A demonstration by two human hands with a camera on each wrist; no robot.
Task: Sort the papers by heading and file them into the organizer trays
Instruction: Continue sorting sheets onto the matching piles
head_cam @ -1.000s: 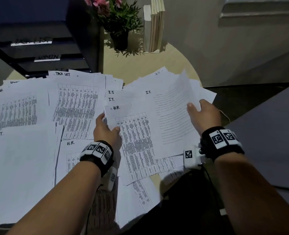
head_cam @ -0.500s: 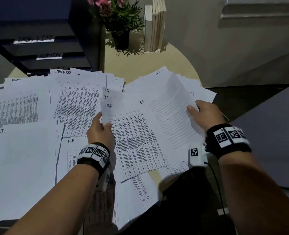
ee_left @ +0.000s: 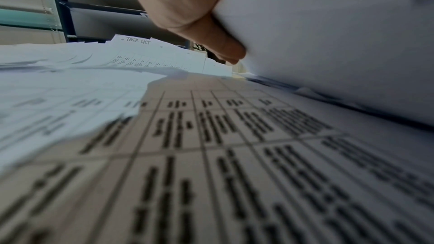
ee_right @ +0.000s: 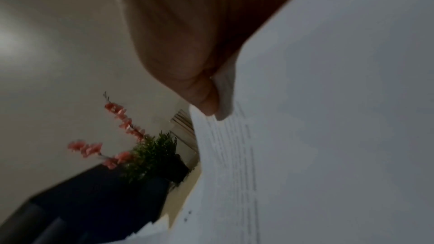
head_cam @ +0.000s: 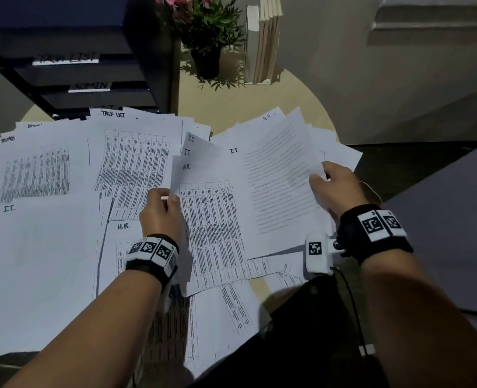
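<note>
Both hands pinch lifted sheets — left hand (head_cam: 162,211) H.R. sheet (head_cam: 212,219), right hand (head_cam: 334,189) I.T. sheet (head_cam: 276,186).

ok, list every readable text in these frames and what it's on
"TASK LIST": top organizer tray label, blurred
"ADMIN": next tray label; also the far-left sheet
"TASK LIST": sheet by the organizer
"I.T.": text sheet in the right hand
"H.R.": table sheet in the left hand
Printed tables: unreadable

head: above, facing down toward 12 o'clock at papers (head_cam: 64,247)
wrists: close, under lifted sheets
shared: organizer (head_cam: 78,65), plant (head_cam: 206,32)
</note>
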